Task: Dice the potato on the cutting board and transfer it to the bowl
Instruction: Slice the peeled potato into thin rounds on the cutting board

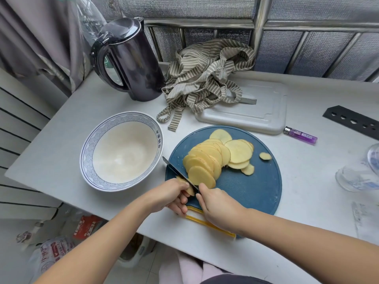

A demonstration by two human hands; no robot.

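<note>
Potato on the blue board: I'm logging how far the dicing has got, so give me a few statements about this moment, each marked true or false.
1. The bowl already holds potato pieces. False: nothing lies in it.
2. The potato slices lie fanned out on the cutting board. True.
3. The right hand grips the knife. True.
4. The left hand lies flat on the table. False: it holds a potato end piece beside the blade.
5. The lighter lies on the cutting board. False: it lies on the table, off the board's far right side.
</note>
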